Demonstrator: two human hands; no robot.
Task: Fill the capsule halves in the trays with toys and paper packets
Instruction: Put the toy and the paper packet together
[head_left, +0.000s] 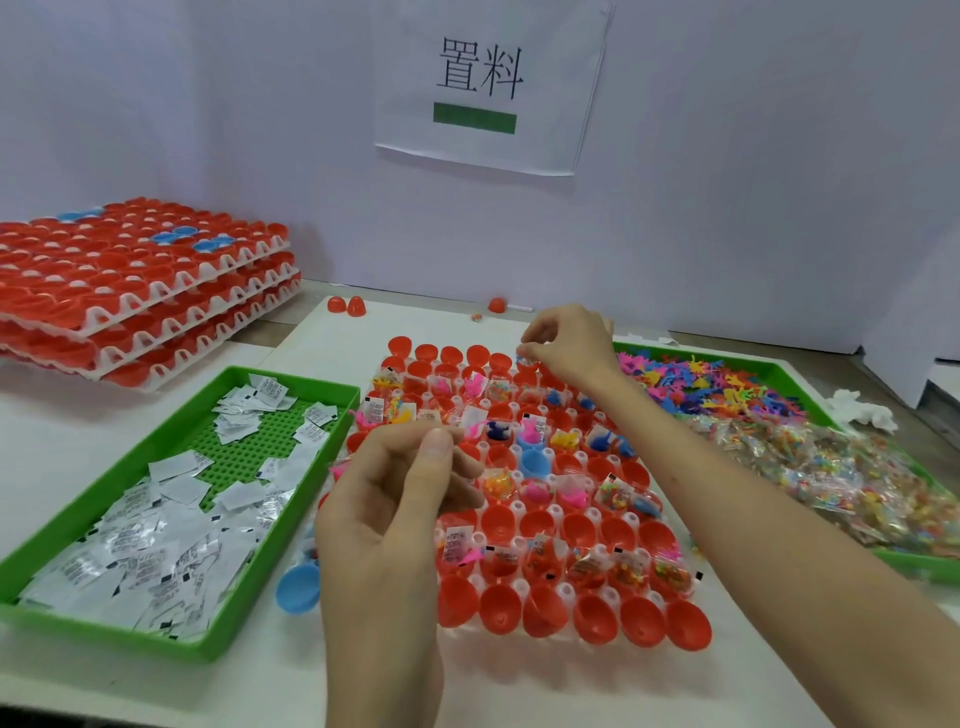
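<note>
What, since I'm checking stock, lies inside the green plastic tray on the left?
White paper packets lie heaped in the green plastic tray, thickest at its near end; its studded floor shows farther back. The floor beneath the heap is hidden.

Tight centre, open near edge.
Capsule tray (566, 591) flanked close by packet tray (104, 631) left, toy tray (727, 358) right; loose blue half (297, 587) in left gap. Right forearm (753, 530) slanting over tray's right side. Tray stack (156, 306) far left. Bare desk (130, 696) in front.
</note>
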